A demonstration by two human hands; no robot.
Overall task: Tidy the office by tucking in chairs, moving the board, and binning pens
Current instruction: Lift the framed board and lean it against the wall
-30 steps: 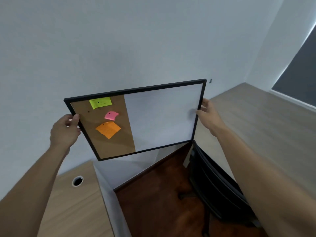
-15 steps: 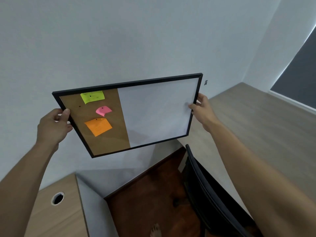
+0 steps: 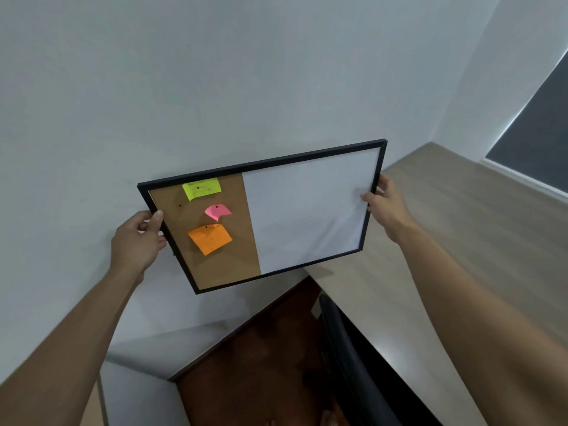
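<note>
I hold a black-framed board (image 3: 307, 210) up in front of a pale wall, tilted with its right side higher. Its left third is cork with a green, a pink and an orange sticky note pinned on; the rest is whiteboard. My left hand (image 3: 138, 238) grips the frame's left edge and my right hand (image 3: 384, 204) grips its right edge. A black office chair (image 3: 347, 358) stands below the board, its back against the desk on the right. No pens are in view.
A light wooden desk (image 3: 461, 241) runs along the right, up to the wall corner. Dark brown floor (image 3: 261, 364) lies below. A white partition (image 3: 135, 392) edges another desk at the lower left. A dark window blind (image 3: 541, 127) is at the far right.
The board has shifted right and closer to the wall, both hands still on its edges. The view has tipped up, so the left desk with its cable hole has dropped out of sight.
</note>
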